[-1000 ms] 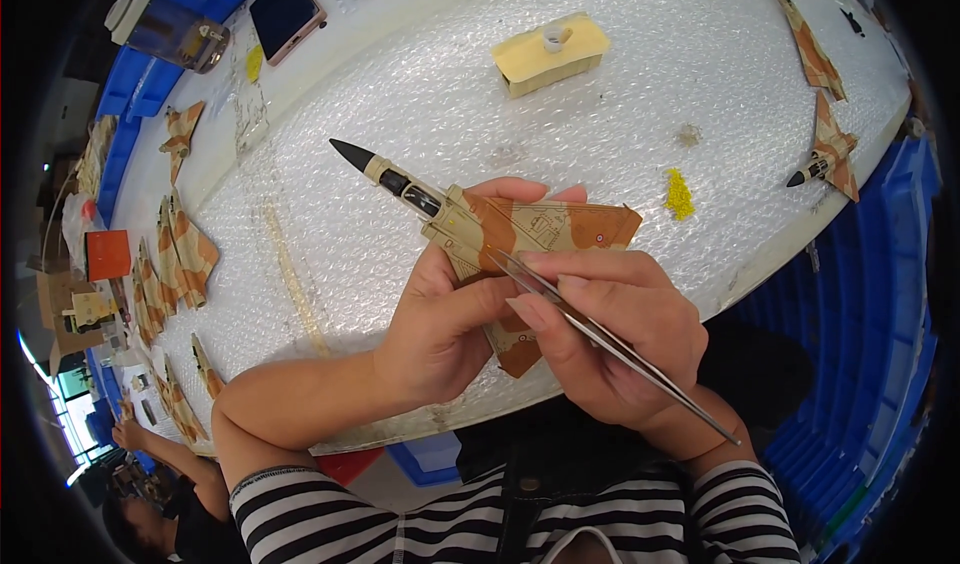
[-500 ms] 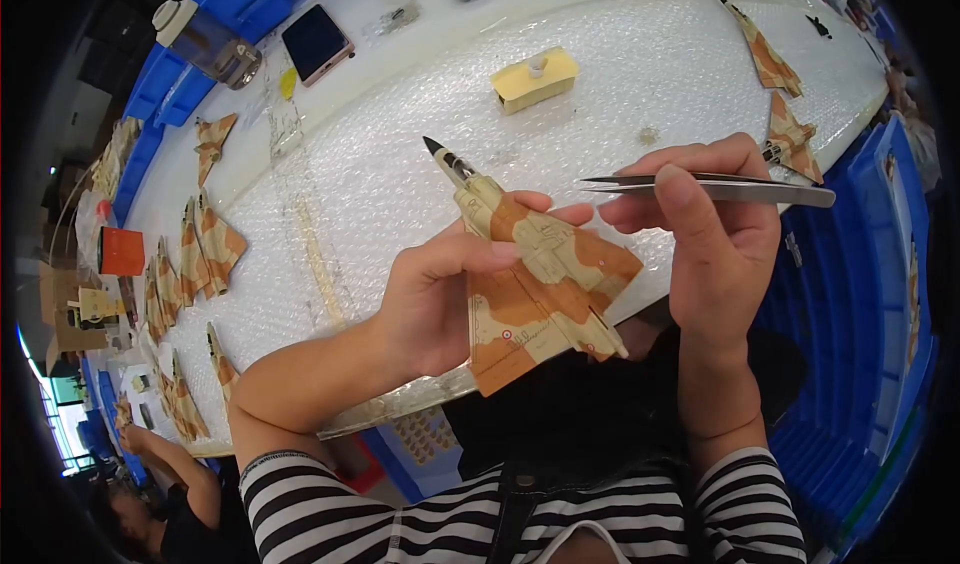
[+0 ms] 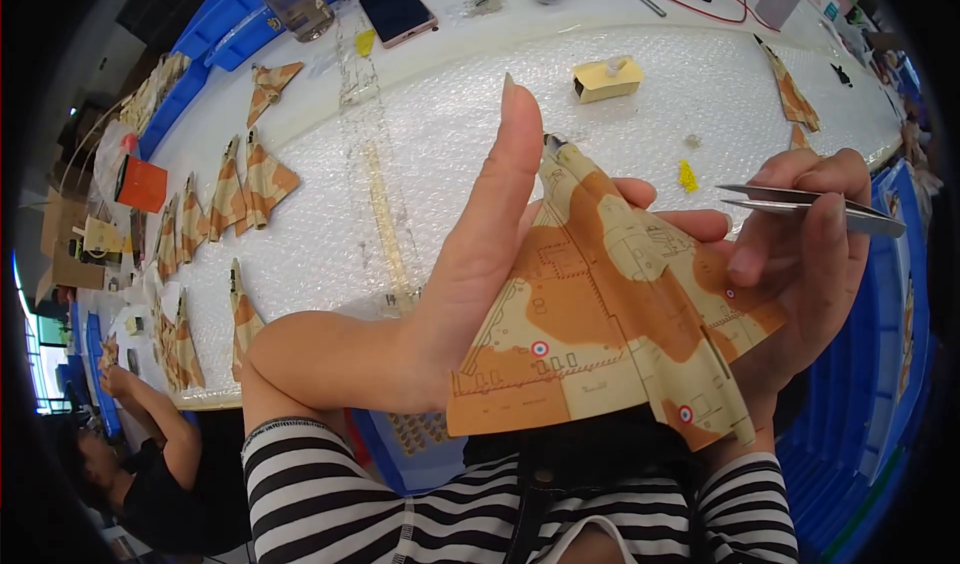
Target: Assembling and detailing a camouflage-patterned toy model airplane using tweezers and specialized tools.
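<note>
A delta-wing model jet point(image 3: 600, 314) in tan and orange camouflage is held up close to the camera, nose pointing away. My left hand point(image 3: 470, 264) grips it from the left, thumb raised straight up, fingers under the fuselage. My right hand point(image 3: 800, 254) is at the model's right wing and pinches a pair of metal tweezers point(image 3: 810, 209), tips pointing left. Nothing shows between the tweezer tips.
A bubble-wrap sheet point(image 3: 450, 134) covers the white table. Several more camouflaged model jets point(image 3: 235, 189) lie along its left side, others at the far right point(image 3: 790, 94). A yellow block point(image 3: 608, 79), a phone point(image 3: 397, 12) and blue bins point(image 3: 230, 34) sit beyond. Another person point(image 3: 150, 464) works at lower left.
The model has been lifted much closer to the camera and fills the centre. My left thumb now stands upright. My right hand with the tweezers stays at the right.
</note>
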